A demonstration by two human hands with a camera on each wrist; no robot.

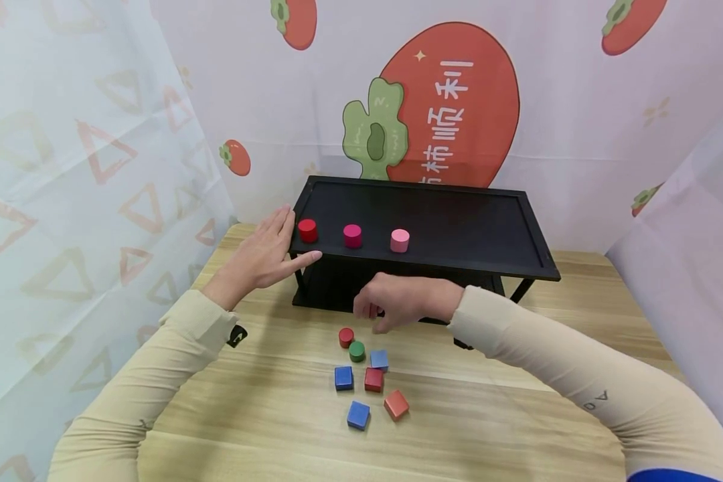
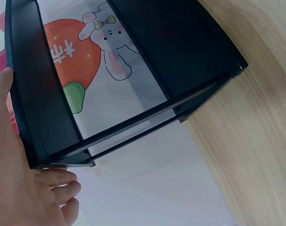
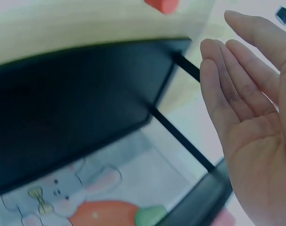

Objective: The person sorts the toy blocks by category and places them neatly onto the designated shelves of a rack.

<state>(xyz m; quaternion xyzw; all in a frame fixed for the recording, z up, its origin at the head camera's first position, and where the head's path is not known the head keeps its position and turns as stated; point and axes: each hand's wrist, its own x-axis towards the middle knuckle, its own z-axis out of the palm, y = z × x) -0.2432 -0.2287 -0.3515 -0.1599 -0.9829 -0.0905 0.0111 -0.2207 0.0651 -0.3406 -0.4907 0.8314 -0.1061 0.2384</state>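
In the head view, my left hand [image 1: 264, 253] rests against the left edge of a two-tier black shelf [image 1: 464, 224], fingers straight and thumb along its front. The left wrist view shows the same shelf's corner [image 2: 36, 157] between thumb and fingers. A red cylinder [image 1: 308, 231], a magenta cylinder [image 1: 352, 236] and a pink cylinder [image 1: 399, 241] stand in a row on the top tier. My right hand [image 1: 397, 301] hovers before the shelf, fingers loosely bent and holding nothing. Below it lie a smaller red cylinder [image 1: 346, 337], a green cylinder [image 1: 357, 351] and a light blue cube [image 1: 379, 360].
Nearer on the wooden table [image 1: 265, 428] lie a blue cube [image 1: 343, 378], a red cube [image 1: 373, 379], another blue cube [image 1: 358, 416] and an orange-red cube [image 1: 396, 406]. Printed cloth [image 1: 554, 134] hangs behind the shelf and along both sides.
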